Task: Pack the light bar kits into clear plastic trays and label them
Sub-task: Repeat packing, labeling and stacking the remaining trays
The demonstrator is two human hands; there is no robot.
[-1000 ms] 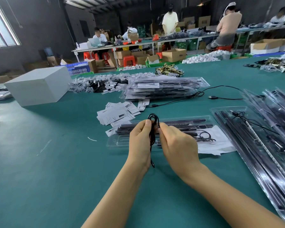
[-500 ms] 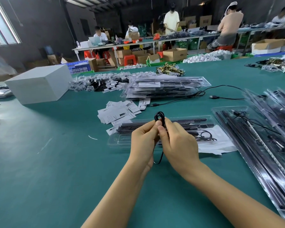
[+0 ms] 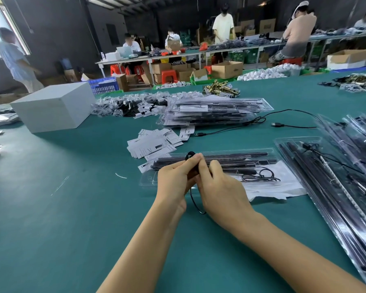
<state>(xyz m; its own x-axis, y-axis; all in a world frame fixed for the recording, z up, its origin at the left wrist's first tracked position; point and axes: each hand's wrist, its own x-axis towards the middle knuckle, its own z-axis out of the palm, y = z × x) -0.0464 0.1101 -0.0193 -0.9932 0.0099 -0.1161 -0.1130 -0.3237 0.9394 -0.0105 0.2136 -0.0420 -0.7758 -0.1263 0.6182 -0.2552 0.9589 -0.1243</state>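
Note:
A thin black cable is pinched between my left hand and my right hand, fingertips meeting over its coiled top; a loop hangs below the hands. Just behind them lies an open clear plastic tray holding black light bars and a coiled black wire, with white paper under its right end. A loose pile of white labels sits beyond the tray's left end.
A stack of filled trays lies farther back, more trays along the right. A loose USB cable, a white box at left and bagged small parts sit on the green table. People work at far benches.
The hands have drawn closer together and lowered a little toward the tray. The cable's top coil shows less above the fingers, and its lower loop hangs wider.

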